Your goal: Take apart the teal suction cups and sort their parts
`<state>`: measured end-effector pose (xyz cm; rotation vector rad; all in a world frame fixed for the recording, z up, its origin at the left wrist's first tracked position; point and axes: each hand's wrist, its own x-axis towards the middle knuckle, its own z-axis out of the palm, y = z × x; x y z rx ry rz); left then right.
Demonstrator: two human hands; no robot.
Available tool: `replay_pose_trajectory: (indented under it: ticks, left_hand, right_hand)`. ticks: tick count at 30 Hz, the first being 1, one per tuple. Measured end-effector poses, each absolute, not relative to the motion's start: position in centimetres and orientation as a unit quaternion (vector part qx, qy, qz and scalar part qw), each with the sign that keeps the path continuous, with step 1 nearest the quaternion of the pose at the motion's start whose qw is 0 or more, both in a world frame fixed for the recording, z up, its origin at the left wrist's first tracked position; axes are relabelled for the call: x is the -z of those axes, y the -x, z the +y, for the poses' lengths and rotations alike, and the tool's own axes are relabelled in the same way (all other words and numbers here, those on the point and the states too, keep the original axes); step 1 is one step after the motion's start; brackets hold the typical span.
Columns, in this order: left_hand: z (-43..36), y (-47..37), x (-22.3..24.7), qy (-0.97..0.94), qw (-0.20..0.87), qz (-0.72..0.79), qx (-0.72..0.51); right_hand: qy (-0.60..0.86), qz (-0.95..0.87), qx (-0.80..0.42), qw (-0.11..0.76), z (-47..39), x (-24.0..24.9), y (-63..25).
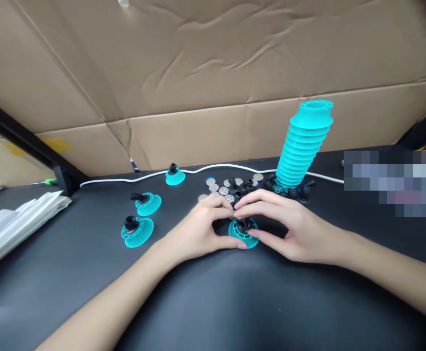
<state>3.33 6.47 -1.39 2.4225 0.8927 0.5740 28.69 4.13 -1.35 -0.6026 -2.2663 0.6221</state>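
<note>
A turquoise suction cup (249, 242) rests on the black table right in front of me. My left hand (207, 224) curls round its left side, thumb along the near rim. A black plastic fitting (242, 225) sits in the middle of the cup. Over it, my right hand (286, 222) has its thumb against the fitting's right side and its fingertips at the far side, close to the left fingers. To the left stand further turquoise cups with black fittings: one cup (139, 235) nearest, another cup (149, 204) behind it, and a third cup (175, 176) farther back.
Just beyond my hands lie several silver discs (223, 191) and loose black fittings (238, 191). A tall leaning stack of turquoise cups (300, 151) stands behind my right hand. A white cable (213, 166) runs along the cardboard wall (205, 136). Papers (23, 224) lie at left.
</note>
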Motion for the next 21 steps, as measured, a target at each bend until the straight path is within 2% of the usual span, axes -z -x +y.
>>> replay_pose_trajectory:
  ticks: [6, 21]
  left_hand:
    - [6.49, -3.36, 1.37, -0.888, 0.248, 0.328, -0.206]
    - [6.49, -3.37, 1.34, -0.887, 0.249, 0.326, -0.213]
  right_hand:
    - [0.262, -0.861, -0.236, 0.366, 3.85, 1.77, -28.11]
    - [0.217, -0.879, -0.245, 0.348, 3.89, 1.35, -28.37]
